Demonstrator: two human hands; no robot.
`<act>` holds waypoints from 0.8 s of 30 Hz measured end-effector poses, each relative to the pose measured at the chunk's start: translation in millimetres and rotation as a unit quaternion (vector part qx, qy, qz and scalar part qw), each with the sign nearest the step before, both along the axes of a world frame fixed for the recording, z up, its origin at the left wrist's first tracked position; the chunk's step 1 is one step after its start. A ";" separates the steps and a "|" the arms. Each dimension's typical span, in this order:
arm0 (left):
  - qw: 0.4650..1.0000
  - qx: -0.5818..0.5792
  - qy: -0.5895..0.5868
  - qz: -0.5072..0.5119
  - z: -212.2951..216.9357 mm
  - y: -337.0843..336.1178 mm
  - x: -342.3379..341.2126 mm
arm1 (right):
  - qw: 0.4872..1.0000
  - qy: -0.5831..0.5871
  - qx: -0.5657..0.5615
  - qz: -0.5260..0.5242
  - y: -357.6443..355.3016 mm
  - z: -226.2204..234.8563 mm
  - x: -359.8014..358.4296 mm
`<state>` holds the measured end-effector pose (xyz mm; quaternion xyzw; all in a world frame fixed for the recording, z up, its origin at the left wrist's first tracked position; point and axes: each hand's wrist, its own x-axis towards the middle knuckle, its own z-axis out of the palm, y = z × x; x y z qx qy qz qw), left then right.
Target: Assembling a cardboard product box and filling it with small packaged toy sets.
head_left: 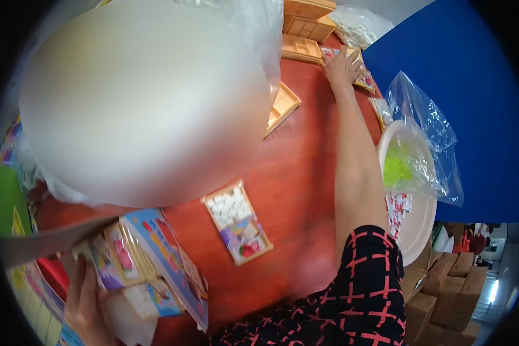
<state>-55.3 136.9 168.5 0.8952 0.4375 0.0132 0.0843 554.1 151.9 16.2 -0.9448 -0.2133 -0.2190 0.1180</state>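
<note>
At the far right of the red table, my right hand reaches out with spread fingers. Its fingertips lie on flat packs with colourful printing. Low on the left, my left hand has its fingers stretched upward beside a stack of wrapped packs. The stack sits in an upright-flapped printed cardboard box; the thumb is hidden. Between the hands lies one small wooden-coloured tray holding white pieces and a printed purple packet.
A large blurred oval hides the upper left. Brown compartment trays are stacked at the back. On the right stands a pale basin with bright green pieces and small printed sachets, a clear plastic bag over it. Cardboard cartons stand beyond.
</note>
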 end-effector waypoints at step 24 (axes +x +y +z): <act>0.996 0.052 -0.071 -0.009 -18.1 1.8 -8.0 | 0.959 0.240 -0.146 0.019 -111.3 53.3 -198.1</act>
